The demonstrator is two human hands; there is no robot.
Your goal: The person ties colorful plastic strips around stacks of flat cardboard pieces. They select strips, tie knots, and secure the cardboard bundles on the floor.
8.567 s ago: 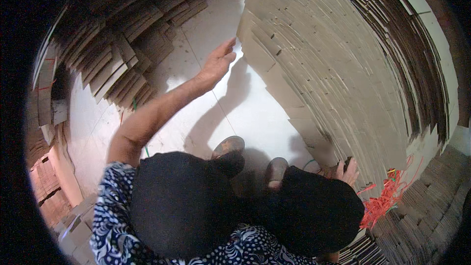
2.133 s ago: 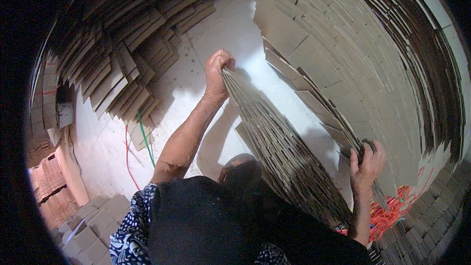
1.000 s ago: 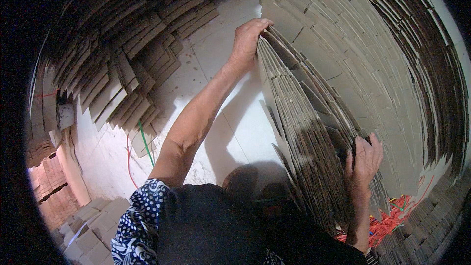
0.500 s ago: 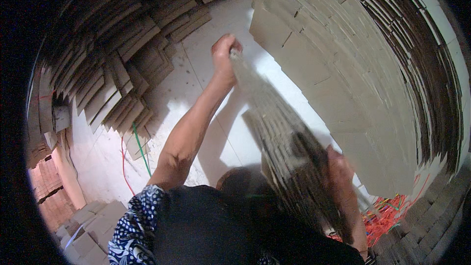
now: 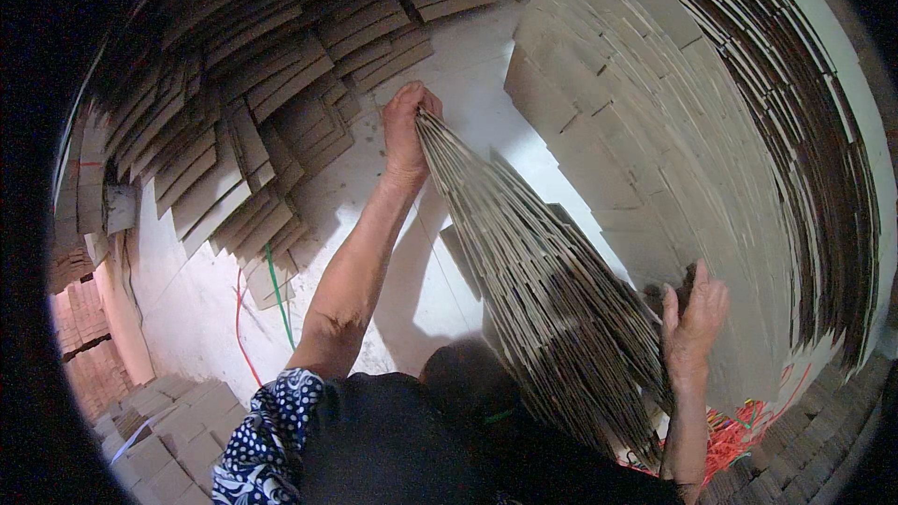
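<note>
I hold a thick bundle of flat cardboard sheets (image 5: 538,290) edge-up between both hands, above the pale floor. My left hand (image 5: 408,122) grips the bundle's far end, arm stretched forward. My right hand (image 5: 694,318) clasps the near right side of the same bundle, fingers curled over its edge. The sheets fan out slightly toward me.
A tall sloping stack of cardboard sheets (image 5: 673,150) fills the right side. More cardboard piles (image 5: 253,131) lie at the left and back. Green and red cords (image 5: 267,290) run over the pale floor (image 5: 458,84). A tangle of red cord (image 5: 748,430) lies at the lower right.
Over the earlier frames I picked the bundle up from the floor. In the last half second the bundle swung a little left, away from the right stack, and my right hand became visible on it.
</note>
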